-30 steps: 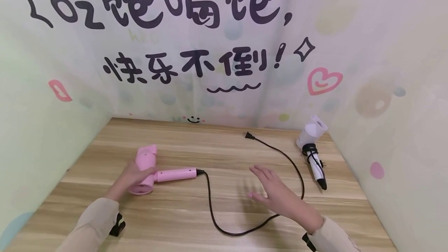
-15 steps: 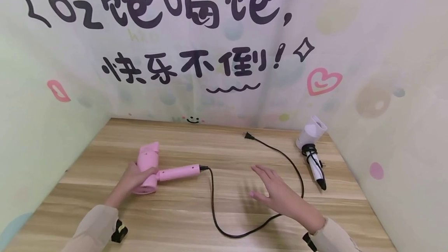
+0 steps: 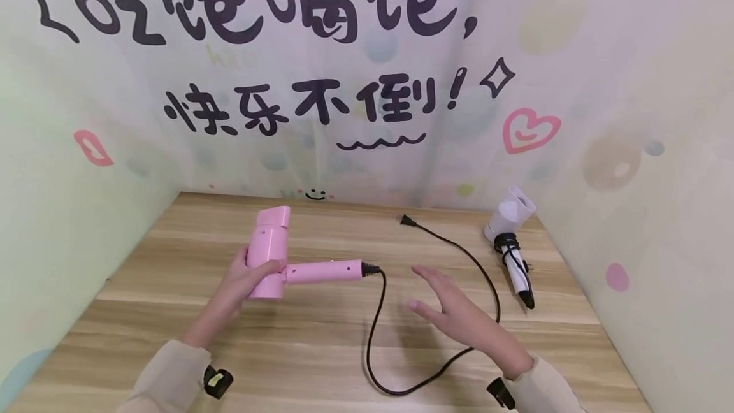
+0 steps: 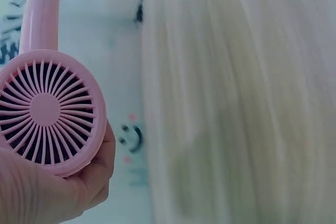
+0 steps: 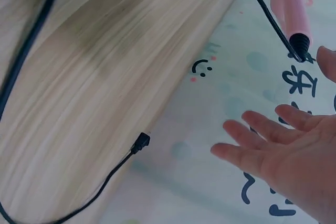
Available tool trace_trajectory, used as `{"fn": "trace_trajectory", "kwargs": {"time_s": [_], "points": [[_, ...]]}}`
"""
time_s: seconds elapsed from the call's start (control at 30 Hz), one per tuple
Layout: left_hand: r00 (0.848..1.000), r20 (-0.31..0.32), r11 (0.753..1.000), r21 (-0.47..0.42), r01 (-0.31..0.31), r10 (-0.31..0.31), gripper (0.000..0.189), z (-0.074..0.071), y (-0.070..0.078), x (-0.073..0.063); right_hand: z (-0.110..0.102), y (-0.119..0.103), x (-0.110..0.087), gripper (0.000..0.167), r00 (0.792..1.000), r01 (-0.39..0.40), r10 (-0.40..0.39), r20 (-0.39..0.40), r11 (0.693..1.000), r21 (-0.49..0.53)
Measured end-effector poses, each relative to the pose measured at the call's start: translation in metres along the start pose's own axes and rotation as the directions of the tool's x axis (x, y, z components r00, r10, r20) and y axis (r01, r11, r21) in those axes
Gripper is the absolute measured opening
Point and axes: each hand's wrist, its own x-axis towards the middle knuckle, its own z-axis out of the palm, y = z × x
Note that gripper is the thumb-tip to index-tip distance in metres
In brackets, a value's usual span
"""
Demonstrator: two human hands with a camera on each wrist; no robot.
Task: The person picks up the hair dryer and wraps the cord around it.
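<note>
My left hand (image 3: 245, 282) grips a pink hair dryer (image 3: 268, 250) round its barrel, thumb across the near side. The dryer is raised over the table, its handle (image 3: 323, 271) pointing right and its nozzle toward the back wall. In the left wrist view the round slatted air inlet (image 4: 44, 109) faces the camera, with fingers wrapped behind the barrel. A black cord (image 3: 369, 343) runs from the handle's end in a loop under my right forearm to a two-pin plug (image 3: 408, 220). My right hand (image 3: 459, 314) hovers right of the handle, fingers spread, holding nothing.
A white hair dryer (image 3: 510, 215) lies at the back right, its black cord wound round the handle. The wood-grain table (image 3: 321, 343) is bounded by a printed backdrop (image 3: 309, 164) behind and pale walls on both sides.
My left hand has lifted the pink hair dryer and carried it right and away from me, drawing the near part of the cord along. My right hand has hardly moved.
</note>
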Motion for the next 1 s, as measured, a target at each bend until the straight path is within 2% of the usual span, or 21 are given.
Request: {"fn": "trace_trajectory", "kwargs": {"time_s": [0.1,0.17,0.2,0.3,0.4,0.5,0.57,0.63,0.67,0.87,1.0], "points": [[0.999,0.006,0.999,-0.036,-0.033,0.034,0.082,0.011,0.013,-0.006,-0.001,0.002,0.003,0.052,0.999,0.004,-0.011,0.045,0.986,0.166],[0.998,0.014,0.997,-0.059,-0.054,0.055,0.082,0.017,0.020,-0.010,-0.001,0.004,0.004,0.046,0.995,0.007,-0.037,0.091,0.951,0.310],[0.997,0.018,0.995,-0.074,-0.069,0.070,0.082,0.020,0.024,-0.012,-0.002,0.005,0.005,0.043,0.992,0.010,-0.058,0.114,0.922,0.386],[0.993,0.032,0.989,-0.099,-0.112,0.116,0.080,0.028,0.033,-0.017,-0.003,0.010,0.004,0.037,0.976,0.014,-0.141,0.167,0.804,0.595],[0.989,0.039,0.984,-0.115,-0.139,0.145,0.079,0.034,0.040,-0.020,-0.004,0.016,0.003,0.034,0.947,0.025,-0.259,0.192,0.654,0.756],[0.986,0.039,0.981,-0.121,-0.154,0.160,0.080,0.036,0.044,-0.022,-0.006,0.021,0.001,0.032,0.918,0.000,-0.340,0.203,0.513,0.858],[0.985,0.029,0.978,-0.122,-0.167,0.172,0.081,0.036,0.044,-0.023,-0.008,0.023,0.000,0.030,0.914,-0.035,-0.346,0.212,0.454,0.890],[0.982,0.020,0.976,-0.110,-0.187,0.190,0.081,0.036,0.044,-0.023,-0.011,0.025,0.000,0.029,0.922,-0.063,-0.318,0.222,0.442,0.895],[0.980,0.015,0.976,-0.097,-0.194,0.196,0.082,0.035,0.044,-0.023,-0.012,0.026,0.000,0.029,0.928,-0.066,-0.300,0.219,0.447,0.892],[0.972,-0.006,0.970,-0.056,-0.237,0.237,0.084,0.034,0.042,-0.025,-0.022,0.023,0.005,0.025,0.968,-0.104,-0.148,0.201,0.493,0.864],[0.953,-0.018,0.953,-0.038,-0.302,0.301,0.086,0.031,0.042,-0.026,-0.028,0.016,0.010,0.028,0.984,-0.152,0.003,0.178,0.530,0.834]]}}
